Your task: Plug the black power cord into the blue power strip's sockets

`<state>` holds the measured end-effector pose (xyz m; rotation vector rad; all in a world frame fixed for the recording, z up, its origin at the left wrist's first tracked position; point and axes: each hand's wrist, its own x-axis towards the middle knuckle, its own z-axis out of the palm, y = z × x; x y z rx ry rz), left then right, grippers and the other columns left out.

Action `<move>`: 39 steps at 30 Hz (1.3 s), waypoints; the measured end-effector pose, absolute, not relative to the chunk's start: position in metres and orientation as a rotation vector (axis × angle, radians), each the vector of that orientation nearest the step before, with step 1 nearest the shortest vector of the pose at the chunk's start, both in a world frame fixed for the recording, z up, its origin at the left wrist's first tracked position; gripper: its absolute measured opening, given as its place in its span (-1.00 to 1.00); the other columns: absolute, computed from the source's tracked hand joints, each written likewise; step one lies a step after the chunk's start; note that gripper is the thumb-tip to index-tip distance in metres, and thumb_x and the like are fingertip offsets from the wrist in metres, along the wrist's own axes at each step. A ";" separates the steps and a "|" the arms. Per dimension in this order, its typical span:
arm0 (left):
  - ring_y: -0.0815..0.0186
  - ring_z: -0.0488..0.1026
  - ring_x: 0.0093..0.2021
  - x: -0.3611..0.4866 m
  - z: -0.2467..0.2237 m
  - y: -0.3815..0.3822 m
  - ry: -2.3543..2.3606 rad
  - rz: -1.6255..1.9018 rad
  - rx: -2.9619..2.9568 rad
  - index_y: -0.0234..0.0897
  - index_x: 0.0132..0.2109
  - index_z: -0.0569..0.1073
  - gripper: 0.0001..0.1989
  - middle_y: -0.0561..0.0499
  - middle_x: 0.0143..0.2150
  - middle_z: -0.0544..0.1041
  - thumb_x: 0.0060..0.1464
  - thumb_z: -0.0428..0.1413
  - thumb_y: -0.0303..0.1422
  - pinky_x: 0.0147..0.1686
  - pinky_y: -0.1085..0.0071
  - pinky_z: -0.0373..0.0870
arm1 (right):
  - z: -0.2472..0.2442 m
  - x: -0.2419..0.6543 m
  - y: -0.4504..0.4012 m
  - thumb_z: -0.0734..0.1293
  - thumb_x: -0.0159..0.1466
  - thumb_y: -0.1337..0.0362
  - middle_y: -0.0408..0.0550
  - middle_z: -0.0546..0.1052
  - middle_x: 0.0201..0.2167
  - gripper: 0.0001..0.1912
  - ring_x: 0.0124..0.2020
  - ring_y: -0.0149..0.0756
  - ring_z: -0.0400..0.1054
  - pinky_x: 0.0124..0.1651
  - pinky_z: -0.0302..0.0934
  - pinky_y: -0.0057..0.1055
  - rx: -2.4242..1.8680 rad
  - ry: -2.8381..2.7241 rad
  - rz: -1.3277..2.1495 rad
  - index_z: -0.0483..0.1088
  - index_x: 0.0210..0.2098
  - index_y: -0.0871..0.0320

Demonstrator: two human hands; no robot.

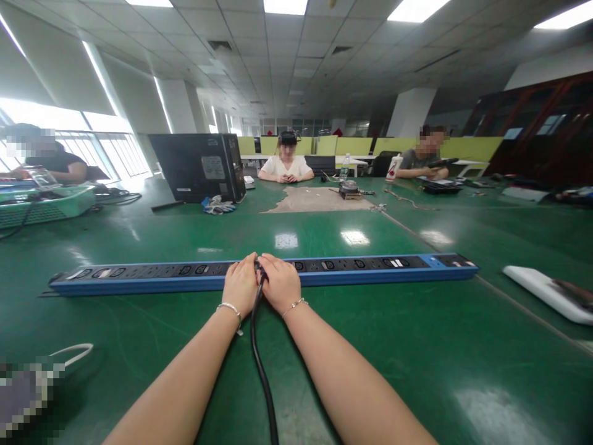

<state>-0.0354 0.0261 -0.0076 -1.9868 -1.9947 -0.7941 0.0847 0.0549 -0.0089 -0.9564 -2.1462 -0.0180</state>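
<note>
A long blue power strip (370,275) with a black face and several sockets lies across the green table in front of me. At its middle my left hand (241,287) and my right hand (280,284) meet, with fingers closed round a black power plug (260,270) that they mostly cover. From the plug a thick black cable (259,358) runs between my forearms toward me. Whether the plug sits fully in a socket is hidden by my fingers.
A white device (546,290) lies at the right, and a blurred object with a white loop (28,395) at the near left. Farther back are a black computer case (199,168), gloves (218,205), a green basket (46,207) and cardboard (315,199). Several people sit around the table.
</note>
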 end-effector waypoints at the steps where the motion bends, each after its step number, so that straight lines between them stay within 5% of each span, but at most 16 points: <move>1: 0.10 0.32 0.14 -0.035 -0.007 0.025 -2.013 -0.760 -1.950 -0.44 0.15 0.20 -0.53 -0.31 0.09 0.41 0.08 -0.11 -0.42 0.14 0.09 0.13 | -0.010 0.084 0.056 0.15 0.29 0.25 -0.07 0.41 0.08 -0.64 0.01 -0.32 0.31 0.06 0.15 -0.36 -0.966 -2.149 -0.025 0.34 0.04 0.10; 15: 0.08 0.30 0.15 -0.036 -0.006 0.022 -1.983 -0.704 -1.946 -0.30 0.07 0.34 -0.60 -0.19 0.11 0.42 0.09 -0.13 -0.38 0.14 0.06 0.08 | -0.004 0.075 0.052 0.19 0.26 0.25 -0.19 0.46 0.00 -0.71 -0.01 -0.39 0.32 0.00 0.18 -0.42 -1.094 -2.092 0.004 0.36 -0.04 -0.04; 24: 0.08 0.26 0.17 -0.034 -0.005 0.021 -2.001 -0.637 -1.944 -0.28 0.08 0.33 -0.59 -0.16 0.15 0.39 0.09 -0.13 -0.35 0.14 0.07 0.07 | -0.001 0.072 0.055 0.16 0.29 0.21 -0.09 0.50 -0.07 -0.69 -0.12 -0.32 0.39 -0.02 0.20 -0.40 -1.123 -2.047 0.084 0.32 -0.01 0.10; 39: 0.06 0.22 0.19 -0.036 -0.011 0.027 -2.031 -0.649 -1.924 -0.25 0.08 0.32 -0.38 -0.17 0.15 0.38 -0.02 0.01 0.05 0.14 0.11 0.04 | 0.008 0.160 0.074 0.17 0.25 0.20 -0.12 0.58 -0.26 -0.73 -0.23 -0.38 0.45 -0.08 0.27 -0.49 -1.232 -1.694 0.362 0.45 -0.17 0.08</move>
